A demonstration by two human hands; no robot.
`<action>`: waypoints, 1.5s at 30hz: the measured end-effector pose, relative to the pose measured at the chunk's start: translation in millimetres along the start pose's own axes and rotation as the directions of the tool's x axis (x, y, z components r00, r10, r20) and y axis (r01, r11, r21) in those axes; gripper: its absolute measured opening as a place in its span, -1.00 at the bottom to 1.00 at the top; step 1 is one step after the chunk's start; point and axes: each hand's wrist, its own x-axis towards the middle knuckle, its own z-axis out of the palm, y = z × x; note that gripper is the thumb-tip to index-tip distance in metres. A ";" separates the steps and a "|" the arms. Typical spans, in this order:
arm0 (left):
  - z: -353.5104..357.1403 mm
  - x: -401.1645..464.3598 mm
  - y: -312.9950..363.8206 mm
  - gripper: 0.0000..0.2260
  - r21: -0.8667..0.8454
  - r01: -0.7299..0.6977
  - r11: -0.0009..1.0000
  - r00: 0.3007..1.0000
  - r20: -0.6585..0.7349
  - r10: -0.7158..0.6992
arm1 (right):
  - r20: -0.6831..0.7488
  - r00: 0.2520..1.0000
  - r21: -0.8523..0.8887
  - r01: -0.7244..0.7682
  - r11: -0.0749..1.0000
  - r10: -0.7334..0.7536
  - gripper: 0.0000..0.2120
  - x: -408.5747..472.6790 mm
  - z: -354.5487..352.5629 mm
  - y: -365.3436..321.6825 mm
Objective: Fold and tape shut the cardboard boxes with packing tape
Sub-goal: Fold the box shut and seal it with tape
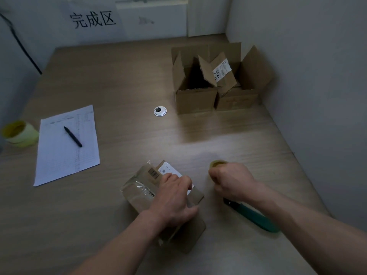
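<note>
Near the front edge of the surface (123,80), one small cardboard box (151,187) lies under the left hand (174,197), whose fingers (168,178) rest flat and slightly spread on its top beside a white label. Just right of it, the right hand (231,181) has its fingers curled tight around one roll of packing tape (217,163). One green-handled cutter (256,217) lies under that forearm. Far right stand two open boxes (198,96), side by side. On the left lie one sheet of paper (59,159), one pen (72,136) and one second tape roll (19,133).
</note>
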 end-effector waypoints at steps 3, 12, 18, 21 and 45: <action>1.5 0.7 1.3 -0.64 0.008 0.034 0.999 0.999 0.007 -0.034 | 0.016 1.000 0.073 0.019 0.997 -0.020 -0.80 -17.4 1.9 4.9; 2.2 0.4 0.4 -0.70 0.060 -0.002 0.998 1.000 0.001 0.002 | -0.122 0.964 0.259 -0.200 0.945 0.237 -0.74 -52.5 8.6 32.0; -5.8 5.5 8.0 -0.73 0.115 -0.084 0.990 0.984 0.164 0.064 | -0.034 0.860 0.127 -0.502 0.855 0.510 -0.80 -75.1 34.5 56.1; -7.2 9.1 13.9 -0.74 0.054 -0.032 0.998 0.988 0.152 0.023 | -0.038 0.831 0.054 -0.554 0.831 0.556 -0.85 -83.6 41.5 49.5; 45.6 -89.2 1.3 -0.48 -0.928 0.272 0.254 0.454 -0.109 -0.884 | -0.318 0.933 0.700 0.111 0.706 0.169 -0.52 -12.1 76.1 -143.0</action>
